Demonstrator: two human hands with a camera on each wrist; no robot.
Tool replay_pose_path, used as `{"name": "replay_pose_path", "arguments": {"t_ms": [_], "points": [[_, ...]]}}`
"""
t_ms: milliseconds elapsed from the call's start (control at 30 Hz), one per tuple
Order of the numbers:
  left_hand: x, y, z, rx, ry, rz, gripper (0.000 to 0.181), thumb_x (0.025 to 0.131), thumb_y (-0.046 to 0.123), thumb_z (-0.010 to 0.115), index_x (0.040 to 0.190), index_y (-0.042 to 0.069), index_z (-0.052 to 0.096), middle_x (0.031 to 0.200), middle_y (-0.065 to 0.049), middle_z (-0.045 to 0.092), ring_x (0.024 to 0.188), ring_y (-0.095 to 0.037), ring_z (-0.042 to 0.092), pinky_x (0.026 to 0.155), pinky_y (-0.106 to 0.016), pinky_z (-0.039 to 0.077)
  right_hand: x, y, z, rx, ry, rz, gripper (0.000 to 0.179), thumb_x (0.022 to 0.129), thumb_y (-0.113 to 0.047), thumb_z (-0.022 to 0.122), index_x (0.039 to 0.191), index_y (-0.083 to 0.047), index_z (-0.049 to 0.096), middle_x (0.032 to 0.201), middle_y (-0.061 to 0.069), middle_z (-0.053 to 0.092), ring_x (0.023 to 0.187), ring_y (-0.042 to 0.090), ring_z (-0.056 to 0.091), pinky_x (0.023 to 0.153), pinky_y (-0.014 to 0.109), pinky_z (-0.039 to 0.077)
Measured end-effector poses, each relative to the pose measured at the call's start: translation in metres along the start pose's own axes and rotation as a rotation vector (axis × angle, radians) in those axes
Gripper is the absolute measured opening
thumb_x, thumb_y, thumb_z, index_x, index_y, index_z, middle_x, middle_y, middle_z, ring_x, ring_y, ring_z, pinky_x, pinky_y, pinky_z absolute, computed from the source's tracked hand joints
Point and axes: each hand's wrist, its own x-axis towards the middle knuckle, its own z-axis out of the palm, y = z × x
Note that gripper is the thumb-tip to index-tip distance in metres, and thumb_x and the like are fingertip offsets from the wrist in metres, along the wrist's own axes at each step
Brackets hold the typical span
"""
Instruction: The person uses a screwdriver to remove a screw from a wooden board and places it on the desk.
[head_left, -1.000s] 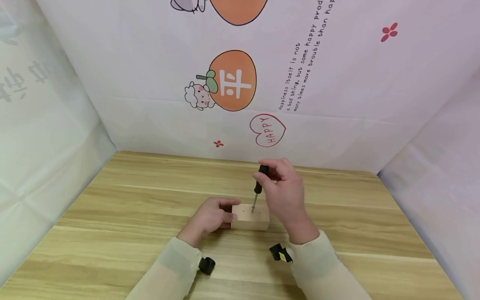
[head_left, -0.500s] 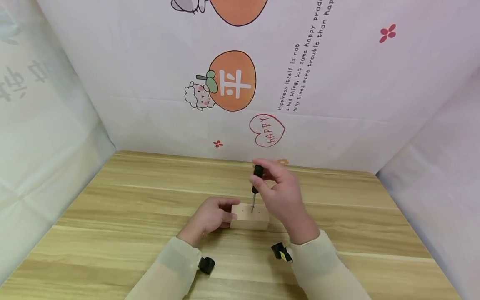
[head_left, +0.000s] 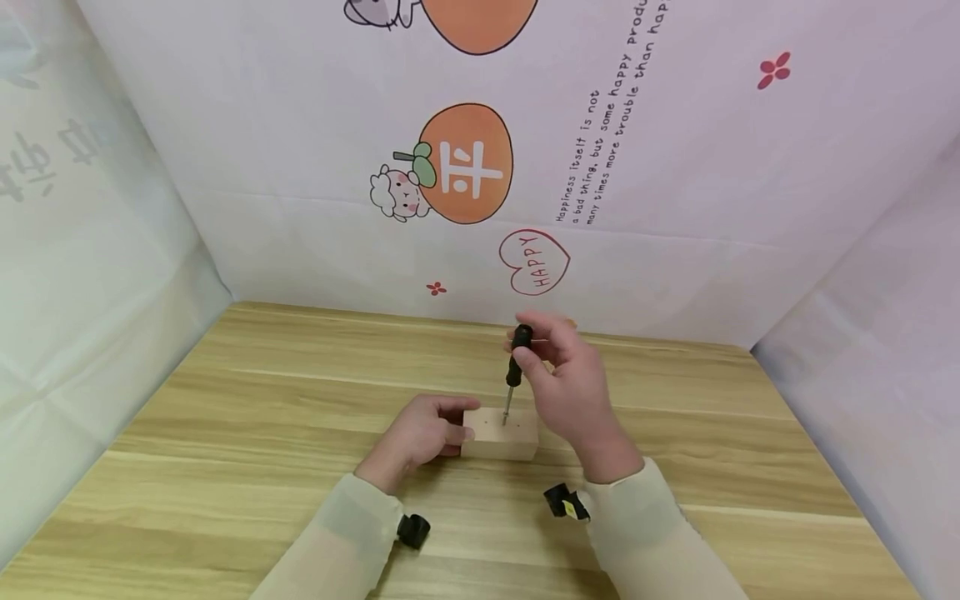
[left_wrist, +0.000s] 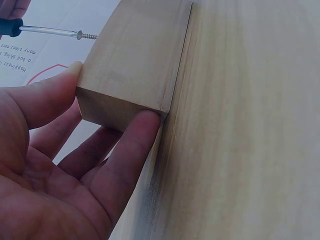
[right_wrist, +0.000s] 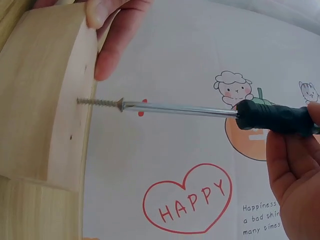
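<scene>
A pale wooden block (head_left: pixel 498 448) lies on the table, and my left hand (head_left: pixel 420 432) grips its left end. The thumb is at the top edge, with other fingers against the end face in the left wrist view. My right hand (head_left: pixel 577 387) holds a screwdriver (head_left: pixel 515 367) by its black handle, between thumb and fingers. Its shaft leans slightly right above the block. At the shaft's tip, a screw (right_wrist: pixel 100 102) stands point-first in the block's top face, most of its thread showing. Small dark holes (right_wrist: pixel 71 137) mark that face on either side of the screw.
The wood-grain table (head_left: pixel 262 483) reaches back to a white printed cloth (head_left: pixel 652 283). More cloth hangs at the left and right sides. Black wrist cameras (head_left: pixel 413 531) sit by both cuffs.
My right hand tips the screwdriver handle left, then partly back right, its fingers shifting on the handle. The screw stays at the same spot. Block and left hand hold still.
</scene>
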Motion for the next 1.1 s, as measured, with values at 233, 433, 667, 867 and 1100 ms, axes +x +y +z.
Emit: {"name": "replay_pose_path", "arguments": {"t_ms": [233,433,667,867,1100], "points": [[0.001,-0.004,0.001,0.003,0.002,-0.005,0.041,0.086,-0.001,0.075,0.125,0.011,0.071,0.119,-0.011,0.063,0.092,-0.022,0.065,0.075,-0.039,0.058,0.000,-0.002,0.003,-0.158,0.053,0.003,0.031,0.088,-0.009,0.078,0.118,-0.009,0.071,0.103,0.001,0.065,0.087,0.013,0.067,0.071,0.030,0.056],[0.002,-0.003,0.001,0.001,-0.001,0.002,0.041,0.086,-0.001,0.075,0.125,0.010,0.071,0.118,-0.011,0.063,0.092,-0.022,0.065,0.074,-0.039,0.058,0.004,-0.005,-0.004,-0.113,-0.001,0.031,0.029,0.089,-0.004,0.075,0.117,-0.010,0.072,0.101,0.002,0.064,0.089,0.014,0.068,0.076,0.031,0.057],[0.002,-0.003,0.001,-0.004,-0.002,0.000,0.042,0.086,-0.001,0.075,0.126,0.009,0.071,0.118,-0.011,0.063,0.091,-0.021,0.065,0.074,-0.039,0.058,0.006,-0.006,-0.012,0.020,-0.147,0.056,0.037,0.096,0.006,0.062,0.129,-0.009,0.060,0.111,0.007,0.069,0.097,0.021,0.069,0.086,0.036,0.054],[0.003,-0.003,0.000,-0.005,-0.003,0.001,0.042,0.086,-0.001,0.075,0.126,0.009,0.070,0.119,-0.011,0.063,0.093,-0.022,0.066,0.075,-0.039,0.058,0.007,-0.005,-0.009,-0.131,-0.076,0.024,0.029,0.090,-0.006,0.076,0.117,-0.008,0.065,0.106,0.003,0.065,0.092,0.018,0.067,0.080,0.040,0.055],[0.003,-0.003,-0.001,0.003,-0.005,0.007,0.042,0.085,-0.002,0.075,0.126,0.008,0.070,0.118,-0.011,0.063,0.092,-0.022,0.066,0.075,-0.039,0.058,0.008,-0.004,-0.009,-0.121,-0.030,0.014,0.026,0.087,-0.003,0.078,0.111,-0.009,0.071,0.097,0.000,0.061,0.084,0.014,0.064,0.077,0.036,0.055]]}}
